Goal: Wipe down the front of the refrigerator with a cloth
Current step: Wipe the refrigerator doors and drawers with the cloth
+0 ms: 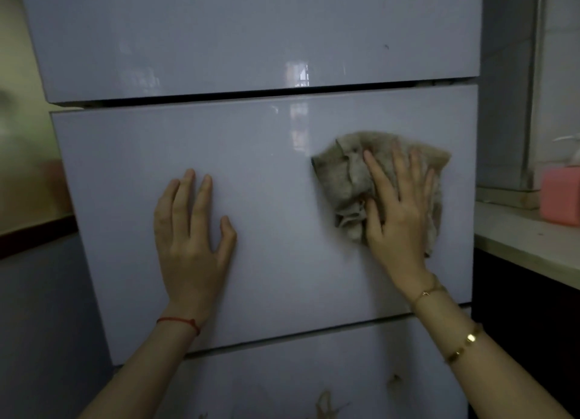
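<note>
1. Head view looks straight at the fridge (251, 183), a glossy pale front split into three panels by two dark seams; the middle panel fills most of the frame and both hands are on it.
2. The right hand (398, 205) lies flat on the cloth (348, 180), fingers straight and spread wide, thumb out to the left. Nothing is pinched; the palm and fingers press the cloth against the panel, which judging by the pose is meant to spread pressure over a broad patch instead of a single point.
3. The cloth is a beige, crumpled rag, bunched on its left side and poking out above and to the right of the fingers. It sits on the right part of the middle panel, near the panel's right edge.
4. The left hand (191, 230) rests bare on the same panel, well apart from the cloth, fingers straight and close together, thumb angled out. It holds nothing. It probably steadies the person, or keeps the door from rocking under the wiping push.
5. The bottom panel (282, 381) shows brownish smears near the lower edge of the frame, so that part likely still needs wiping. The top panel (219, 36) carries one small dark speck at its right.
6. To the right, a counter (527, 249) holds a pink container (560, 196), clear of the wiping path.
</note>
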The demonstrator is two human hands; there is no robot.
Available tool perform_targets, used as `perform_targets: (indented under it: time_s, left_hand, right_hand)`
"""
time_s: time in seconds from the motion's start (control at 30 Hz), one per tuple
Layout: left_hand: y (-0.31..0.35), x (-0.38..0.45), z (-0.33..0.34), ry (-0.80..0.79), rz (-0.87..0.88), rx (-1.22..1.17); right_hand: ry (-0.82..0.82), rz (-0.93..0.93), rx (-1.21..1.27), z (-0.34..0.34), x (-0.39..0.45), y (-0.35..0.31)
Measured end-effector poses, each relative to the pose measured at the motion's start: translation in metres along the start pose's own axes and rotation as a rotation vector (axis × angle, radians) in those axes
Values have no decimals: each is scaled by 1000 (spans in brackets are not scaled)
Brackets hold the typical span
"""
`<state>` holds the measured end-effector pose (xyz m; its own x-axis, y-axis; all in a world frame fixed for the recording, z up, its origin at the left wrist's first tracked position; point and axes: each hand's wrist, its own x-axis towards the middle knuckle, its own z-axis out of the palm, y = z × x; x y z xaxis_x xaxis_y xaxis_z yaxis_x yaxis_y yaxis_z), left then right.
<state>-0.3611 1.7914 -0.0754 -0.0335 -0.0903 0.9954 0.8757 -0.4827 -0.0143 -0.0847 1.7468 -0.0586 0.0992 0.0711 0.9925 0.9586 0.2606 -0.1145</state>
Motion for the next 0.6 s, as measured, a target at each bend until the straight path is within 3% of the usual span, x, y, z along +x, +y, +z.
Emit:
perform_targets:
  time_s: [0.23,0.3,0.47,0.6]
  left_hand:
    - [-3,1,-2,-14,13,4]
    - [-3,2,-2,-18,17,7]
    - [-2,1,0,-21,4,6]
    - [-2,1,-1,-23,6,1]
  right_hand:
    - [-174,-392,-32,21,-93,-42]
    - [-162,-363,-47,13,-89,-27]
    - [8,-71,-43,5,-1,-8]
    - [20,-91,-47,14,12,-29]
